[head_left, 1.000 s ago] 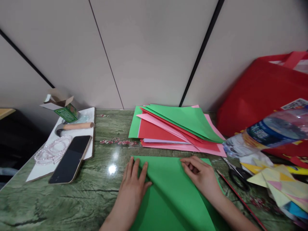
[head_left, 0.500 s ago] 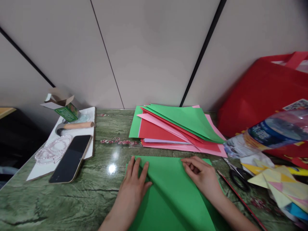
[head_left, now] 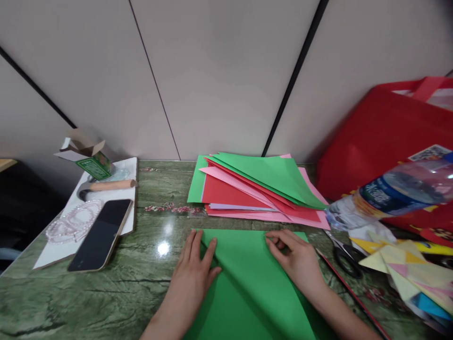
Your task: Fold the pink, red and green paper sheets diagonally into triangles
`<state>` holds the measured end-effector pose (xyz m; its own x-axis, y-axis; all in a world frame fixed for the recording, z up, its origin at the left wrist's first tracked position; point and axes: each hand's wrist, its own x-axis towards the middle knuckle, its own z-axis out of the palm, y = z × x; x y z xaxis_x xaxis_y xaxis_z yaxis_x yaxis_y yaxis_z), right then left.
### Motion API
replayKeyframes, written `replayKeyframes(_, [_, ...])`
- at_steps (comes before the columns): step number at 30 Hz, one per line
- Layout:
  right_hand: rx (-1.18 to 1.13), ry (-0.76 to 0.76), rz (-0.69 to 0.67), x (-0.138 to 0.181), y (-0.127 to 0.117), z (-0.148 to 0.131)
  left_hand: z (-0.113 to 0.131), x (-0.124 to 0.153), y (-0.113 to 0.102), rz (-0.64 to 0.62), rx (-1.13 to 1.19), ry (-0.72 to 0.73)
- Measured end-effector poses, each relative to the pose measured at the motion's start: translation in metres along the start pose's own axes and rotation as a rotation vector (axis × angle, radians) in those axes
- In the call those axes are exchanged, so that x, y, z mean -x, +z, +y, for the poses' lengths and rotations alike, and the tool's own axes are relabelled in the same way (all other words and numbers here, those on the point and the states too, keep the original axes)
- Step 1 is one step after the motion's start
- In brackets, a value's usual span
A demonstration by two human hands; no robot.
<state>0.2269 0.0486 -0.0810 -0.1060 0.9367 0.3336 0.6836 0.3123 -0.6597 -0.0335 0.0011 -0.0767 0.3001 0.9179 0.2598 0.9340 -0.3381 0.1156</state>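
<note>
A sheet of green paper [head_left: 247,283] lies in front of me, curved up along its middle, with more green paper showing beneath its right side. My left hand [head_left: 194,271] rests on its upper left corner, fingers spread and pressing flat. At the upper right part of the sheet, my right hand [head_left: 295,255] pinches the far edge between thumb and fingertips. Behind the sheet lies a stack of coloured paper [head_left: 244,189] in green, red and pink. The near end of the green sheet runs out of view.
On the left, a white board [head_left: 129,212] carries a phone [head_left: 101,236], a hammer [head_left: 111,185], beads [head_left: 76,222] and an opened small box [head_left: 92,163]. To the right are scissors [head_left: 347,262], a red pencil [head_left: 350,290], folded paper [head_left: 406,269], a plastic bottle [head_left: 392,189] and a red bag [head_left: 375,132].
Both hands keep their places on the green sheet, with hardly any movement. The whole view has shifted slightly, so the things appear a little further left.
</note>
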Motion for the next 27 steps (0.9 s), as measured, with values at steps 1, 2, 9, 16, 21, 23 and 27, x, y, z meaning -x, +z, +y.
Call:
replayKeyframes(1, [0.013, 0.004, 0.008, 0.0, -0.0003, -0.0002, -0.0003, 0.0001, 0.001, 0.009, -0.005, 0.001])
replayKeyframes(2, [0.021, 0.008, 0.017, -0.0001, -0.0006, -0.0004, -0.0007, 0.0001, 0.0017, 0.017, -0.013, 0.005])
replayKeyframes(9, [0.035, 0.021, 0.034, -0.0014, -0.0003, -0.0005, -0.0028, -0.0025, 0.0011, 0.04, -0.056, 0.046])
replayKeyframes(16, [0.049, 0.043, 0.042, -0.0023, -0.0012, -0.0034, -0.0029, -0.0038, -0.0016, 0.015, -0.097, 0.066])
replayKeyframes(21, [0.078, 0.071, 0.061, -0.0019, -0.0009, -0.0043, -0.0038, -0.0041, -0.0026, -0.015, -0.083, 0.056])
replayKeyframes(23, [0.074, 0.092, 0.051, -0.002, -0.0012, -0.0036, -0.0037, -0.004, -0.003, -0.015, -0.087, 0.06])
replayKeyframes(27, [0.039, 0.136, 0.015, -0.0033, -0.003, -0.0022, -0.0036, -0.004, -0.0036, -0.009, -0.103, 0.068])
